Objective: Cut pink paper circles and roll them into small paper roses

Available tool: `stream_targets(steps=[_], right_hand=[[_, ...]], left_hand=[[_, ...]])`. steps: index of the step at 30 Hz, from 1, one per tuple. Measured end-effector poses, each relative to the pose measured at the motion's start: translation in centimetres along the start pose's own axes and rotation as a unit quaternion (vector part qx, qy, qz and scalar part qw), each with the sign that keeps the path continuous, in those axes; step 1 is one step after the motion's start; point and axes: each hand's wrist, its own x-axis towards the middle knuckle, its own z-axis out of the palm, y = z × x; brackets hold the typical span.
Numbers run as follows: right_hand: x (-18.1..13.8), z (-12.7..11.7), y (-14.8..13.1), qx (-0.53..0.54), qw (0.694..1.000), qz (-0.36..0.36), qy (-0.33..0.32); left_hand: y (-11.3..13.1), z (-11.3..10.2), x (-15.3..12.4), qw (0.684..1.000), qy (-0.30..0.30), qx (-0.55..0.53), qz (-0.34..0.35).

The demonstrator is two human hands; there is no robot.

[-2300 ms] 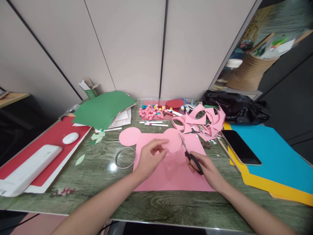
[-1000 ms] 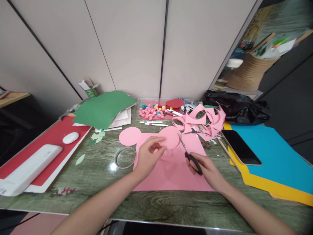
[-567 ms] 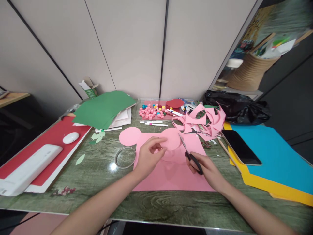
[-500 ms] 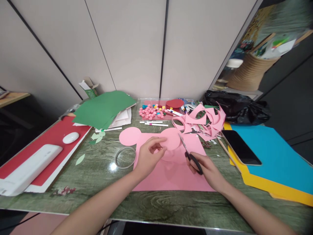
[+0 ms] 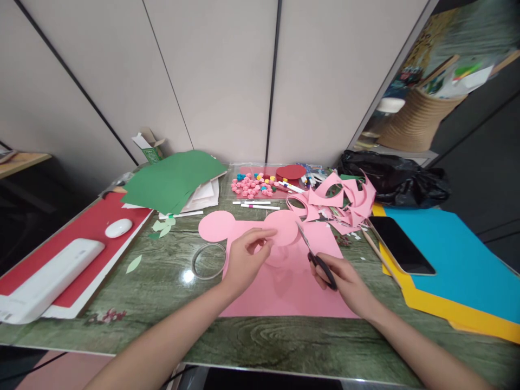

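Observation:
Between thumb and fingers, my left hand (image 5: 249,257) pinches a pink paper circle (image 5: 282,227) by its left edge, raised over the table. My right hand (image 5: 339,276) grips black-handled scissors (image 5: 320,265), their blades pointing up and left at the circle's right edge. Under both hands lies a large pink paper sheet (image 5: 288,298). A second pink paper circle (image 5: 216,226) rests at the sheet's upper left corner. Just left of the sheet is a grey ring (image 5: 208,261), flat on the table.
Pink paper offcuts (image 5: 341,197) are heaped behind my right hand. A clear tray (image 5: 252,187) of small pink pieces stands at the back. Green paper (image 5: 174,181) lies back left, a white mouse (image 5: 118,228) at left. On blue paper (image 5: 455,260) rests a phone (image 5: 402,245).
The held pink circle has shifted slightly left, away from the scissors. My right hand and the scissors stay nearly where they were.

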Motion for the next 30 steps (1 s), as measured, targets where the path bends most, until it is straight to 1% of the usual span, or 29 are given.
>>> stream_targets(steps=[4,8,16,21,30], right_hand=[[0.07,0.04,-0.14,-0.007,1.000,0.004,-0.002],[0.10,0.08,-0.35,-0.006,1.000,0.008,-0.007],[-0.14,-0.01,-0.28,0.008,1.000,0.000,-0.011],[-0.06,-0.03,-0.21,0.008,1.000,-0.001,-0.011],[-0.11,-0.03,0.02,0.012,1.000,0.007,-0.011]], left_hand=[[-0.03,0.08,-0.03,1.000,0.011,-0.007,-0.001],[-0.25,0.18,-0.05,0.999,0.009,-0.029,-0.014],[-0.06,0.15,0.00,1.000,-0.008,-0.008,-0.010],[0.22,0.14,0.09,1.000,-0.005,-0.001,-0.010],[0.03,0.01,0.05,1.000,-0.001,0.005,-0.004]])
